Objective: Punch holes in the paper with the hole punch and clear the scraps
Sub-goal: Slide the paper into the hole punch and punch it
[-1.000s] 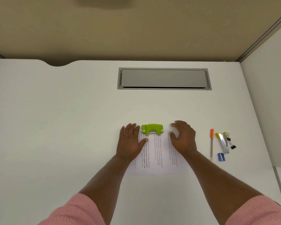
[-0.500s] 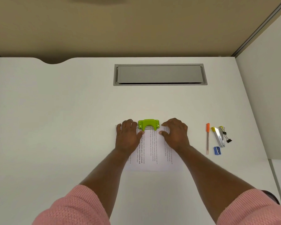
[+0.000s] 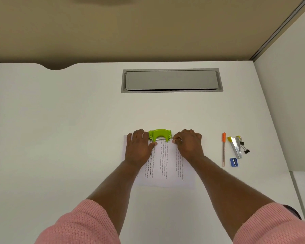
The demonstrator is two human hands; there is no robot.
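Observation:
A lime-green hole punch (image 3: 159,135) sits on the far edge of a printed sheet of paper (image 3: 165,166) on the white desk (image 3: 60,138). My left hand (image 3: 139,147) lies flat on the paper's left part, fingers spread, its thumb tip touching the punch's near left corner. My right hand (image 3: 188,145) rests on the paper's right part. Its fingers are curled, and thumb and forefinger pinch the paper's far edge right beside the punch's right end. No scraps are visible.
To the right lie an orange-capped pen (image 3: 223,148), a stapler (image 3: 235,147), two binder clips (image 3: 245,149) and a blue sharpener (image 3: 234,162). A grey cable hatch (image 3: 172,80) is set into the desk further back. A white partition (image 3: 289,103) stands at the right.
My right hand has slid left and curled its fingers in next to the punch. My left hand has edged up so its thumb meets the punch.

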